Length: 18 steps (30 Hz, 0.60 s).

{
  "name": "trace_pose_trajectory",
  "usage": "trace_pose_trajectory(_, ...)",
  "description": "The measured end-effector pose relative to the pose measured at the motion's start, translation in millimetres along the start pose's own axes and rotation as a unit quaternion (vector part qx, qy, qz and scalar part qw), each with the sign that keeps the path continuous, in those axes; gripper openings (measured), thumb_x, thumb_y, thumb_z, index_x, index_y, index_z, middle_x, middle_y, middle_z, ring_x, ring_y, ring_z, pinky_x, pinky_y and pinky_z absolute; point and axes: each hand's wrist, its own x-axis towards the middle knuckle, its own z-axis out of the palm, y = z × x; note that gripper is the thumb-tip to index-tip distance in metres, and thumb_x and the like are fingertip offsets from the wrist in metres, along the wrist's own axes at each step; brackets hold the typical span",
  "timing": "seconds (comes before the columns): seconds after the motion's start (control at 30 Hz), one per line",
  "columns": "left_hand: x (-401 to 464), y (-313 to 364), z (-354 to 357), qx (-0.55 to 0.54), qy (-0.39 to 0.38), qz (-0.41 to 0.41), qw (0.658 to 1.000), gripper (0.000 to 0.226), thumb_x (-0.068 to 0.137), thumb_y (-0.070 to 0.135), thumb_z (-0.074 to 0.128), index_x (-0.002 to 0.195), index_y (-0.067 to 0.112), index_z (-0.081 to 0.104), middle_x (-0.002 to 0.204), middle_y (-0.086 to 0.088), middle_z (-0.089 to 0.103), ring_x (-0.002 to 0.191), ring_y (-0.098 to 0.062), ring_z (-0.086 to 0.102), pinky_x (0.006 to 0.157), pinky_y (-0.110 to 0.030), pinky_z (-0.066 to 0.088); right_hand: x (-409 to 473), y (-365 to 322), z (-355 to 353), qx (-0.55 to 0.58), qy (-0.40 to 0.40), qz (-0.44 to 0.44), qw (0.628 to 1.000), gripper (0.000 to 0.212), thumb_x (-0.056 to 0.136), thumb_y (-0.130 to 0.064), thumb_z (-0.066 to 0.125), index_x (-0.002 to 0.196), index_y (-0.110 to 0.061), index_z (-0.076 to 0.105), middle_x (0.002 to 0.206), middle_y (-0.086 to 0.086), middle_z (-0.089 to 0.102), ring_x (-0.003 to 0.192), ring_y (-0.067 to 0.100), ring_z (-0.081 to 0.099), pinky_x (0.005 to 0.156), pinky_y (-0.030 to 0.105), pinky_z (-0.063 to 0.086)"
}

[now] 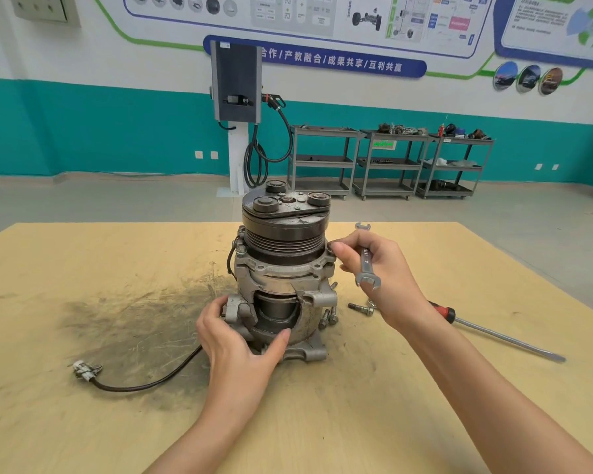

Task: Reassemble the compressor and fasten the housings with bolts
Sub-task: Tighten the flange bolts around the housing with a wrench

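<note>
With our left hand [231,340] steadying the compressor [281,268] mid-bench, our right hand [374,268], wrench [366,258] tucked in it, pinches a flange bolt [330,247]; we should finger-start it squarely before wrenching.

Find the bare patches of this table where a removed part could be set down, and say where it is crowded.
Bare: far left corner of the table; near edge between the forearms. Crowded: right of the compressor, with loose bolts and screwdriver; the cable crosses front left.
</note>
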Motion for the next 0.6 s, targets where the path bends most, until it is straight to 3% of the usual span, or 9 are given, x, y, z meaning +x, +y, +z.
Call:
trace_pose_trajectory(0.17,0.0,-0.2,0.7,0.0,0.002,-0.004,1.0,0.097,0.068,0.015,0.089,0.141,0.003,0.026,0.136,-0.009,0.028,0.133,-0.024,0.03,0.117,-0.04,0.028,1.4,0.2,6.9,0.016,0.039,-0.003,0.999,0.025,0.083,-0.027,0.074,0.082,-0.006,0.06,0.077,0.008,0.061,0.065,0.004,0.054,0.061,0.018,0.048)
trace_pose_trajectory(0.3,-0.1,-0.7,0.8,-0.004,-0.001,-0.001,1.0,0.096,0.069,0.017,0.089,0.141,0.004,0.025,0.136,-0.006,0.027,0.133,-0.02,0.028,0.116,-0.036,0.027,-4.0,4.9,5.1,0.029,0.046,0.002,0.999,0.038,0.081,-0.045,0.065,0.105,-0.016,0.069,0.092,-0.01,0.071,0.089,0.003,0.066,0.079,0.027,0.055)
trace_pose_trajectory(0.37,0.3,-1.2,1.1,-0.003,0.0,0.0,1.0,0.097,0.069,0.017,0.089,0.141,0.004,0.025,0.136,-0.007,0.027,0.133,-0.02,0.027,0.116,-0.035,0.026,-8.1,7.0,5.5,0.022,0.034,-0.011,0.999,0.03,0.088,-0.038,0.061,0.109,-0.019,0.07,0.097,-0.011,0.072,0.095,0.004,0.066,0.082,0.026,0.054)
trace_pose_trajectory(0.5,0.6,-2.4,1.9,-0.001,0.004,0.003,1.0,0.097,0.069,0.017,0.089,0.14,0.004,0.025,0.135,-0.006,0.027,0.133,-0.021,0.028,0.116,-0.035,0.026,-13.2,8.3,9.2,0.021,0.045,-0.036,0.998,0.014,0.095,-0.014,0.061,0.102,-0.018,0.072,0.08,-0.02,0.072,0.076,-0.006,0.063,0.068,0.012,0.047)
trace_pose_trajectory(0.6,0.1,-2.6,1.9,-0.004,0.002,0.002,1.0,0.096,0.069,0.018,0.088,0.14,0.006,0.025,0.135,-0.004,0.027,0.133,-0.02,0.028,0.115,-0.033,0.026,-14.8,6.5,11.5,0.025,0.079,-0.039,0.996,0.004,0.089,-0.016,0.069,0.086,-0.017,0.071,0.077,-0.009,0.073,0.072,-0.001,0.062,0.066,0.014,0.048)
